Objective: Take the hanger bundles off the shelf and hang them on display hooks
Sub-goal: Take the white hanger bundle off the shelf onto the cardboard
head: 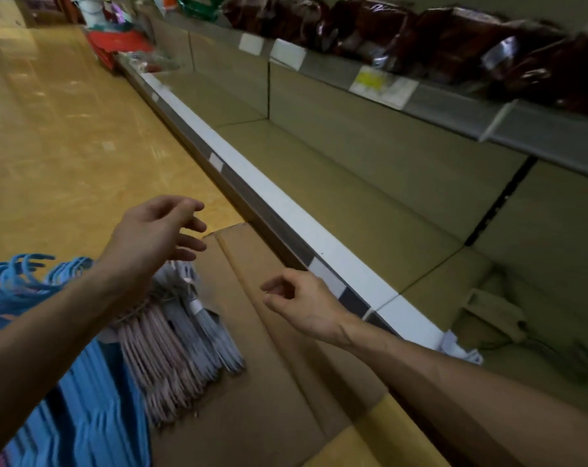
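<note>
A bundle of pale pink and grey hangers lies on flattened cardboard on the floor. A blue hanger bundle lies to its left, hooks pointing up left. My left hand hovers above the pink bundle with fingers loosely spread, holding nothing. My right hand hangs over the cardboard beside the shelf edge, fingers loosely curled and empty. The low shelf to the right is bare. No display hooks are in view.
The shelf's white front rail runs diagonally across the view. An upper shelf carries dark red wrapped packs and price tags. Red and green goods stand at the far end. Yellow floor spreads to the left.
</note>
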`<state>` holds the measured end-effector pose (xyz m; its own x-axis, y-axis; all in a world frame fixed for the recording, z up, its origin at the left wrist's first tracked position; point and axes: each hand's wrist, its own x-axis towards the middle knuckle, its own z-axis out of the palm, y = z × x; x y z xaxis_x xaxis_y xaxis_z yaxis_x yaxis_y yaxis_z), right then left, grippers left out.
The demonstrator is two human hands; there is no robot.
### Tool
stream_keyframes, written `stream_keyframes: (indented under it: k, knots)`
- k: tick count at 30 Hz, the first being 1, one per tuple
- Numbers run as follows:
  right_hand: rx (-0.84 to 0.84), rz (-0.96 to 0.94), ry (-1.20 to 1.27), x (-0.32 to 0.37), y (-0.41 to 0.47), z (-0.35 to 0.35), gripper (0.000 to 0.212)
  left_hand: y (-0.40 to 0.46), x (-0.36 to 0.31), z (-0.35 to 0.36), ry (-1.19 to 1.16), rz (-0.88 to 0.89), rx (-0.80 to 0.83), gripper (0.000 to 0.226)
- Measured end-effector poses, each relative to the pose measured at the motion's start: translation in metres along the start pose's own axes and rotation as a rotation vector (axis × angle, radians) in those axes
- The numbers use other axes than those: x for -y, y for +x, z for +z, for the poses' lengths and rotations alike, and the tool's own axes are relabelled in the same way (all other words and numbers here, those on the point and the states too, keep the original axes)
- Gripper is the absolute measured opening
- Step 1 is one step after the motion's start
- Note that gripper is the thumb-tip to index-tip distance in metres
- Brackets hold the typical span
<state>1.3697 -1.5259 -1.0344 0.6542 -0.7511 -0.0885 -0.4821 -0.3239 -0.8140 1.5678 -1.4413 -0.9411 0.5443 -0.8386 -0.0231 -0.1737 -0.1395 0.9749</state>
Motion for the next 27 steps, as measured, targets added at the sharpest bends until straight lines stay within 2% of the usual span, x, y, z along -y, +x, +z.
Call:
stream_keyframes:
  k: [4,8,14,17,21,23,25,27]
  knots:
    - [-0.094,-0.010,-0.024,-0.013,-0.025,-0.035,0.019,-0.009,-0.008,0.031,0.197,0.098,0.130,0.020]
    - [-0.216,0.017,-0.005,-0.035,-0.054,-0.082,0.012,-0.011,-0.015,0.077,0.207,0.136,0.216,0.016]
    - [-0.347,0.194,-0.179,-0.098,-0.111,-0.163,0.022,-0.020,-0.023,0.150,0.195,0.171,0.353,0.016]
    - [-0.440,0.300,-0.343,-0.139,-0.138,-0.192,0.031,-0.025,-0.019,0.182,0.286,0.218,0.446,0.015]
    - [-0.411,0.439,-0.443,-0.188,-0.168,-0.216,0.039,-0.035,-0.014,0.219,0.368,0.208,0.547,0.016]
    - [-0.340,0.495,-0.483,-0.206,-0.180,-0.222,0.053,-0.039,-0.013,0.234,0.383,0.201,0.584,0.017]
    - [-0.288,0.515,-0.484,-0.216,-0.186,-0.223,0.063,-0.043,-0.012,0.245,0.387,0.197,0.612,0.017]
    - [-0.297,0.495,-0.501,-0.220,-0.187,-0.222,0.063,-0.046,-0.011,0.253,0.388,0.193,0.634,0.017]
